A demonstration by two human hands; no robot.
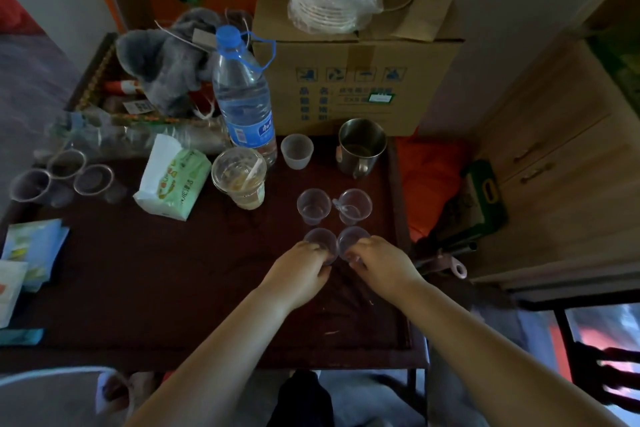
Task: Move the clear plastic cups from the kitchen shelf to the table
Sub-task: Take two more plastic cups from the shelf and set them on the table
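While my left hand (304, 265) grips the near-left cup (320, 239) and my right hand (379, 262) the near-right cup (351, 237), both stand upright on the table (173, 270), touching, just nearer me than the far pair of cups (334, 206).

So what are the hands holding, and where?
Each holds one clear cup on the table: left hand grips the left cup at its near side, right hand the right cup.

Two bare forearms, no sleeves, watch or rings visible; left hand (300, 272) and right hand (385, 267) ungloved.
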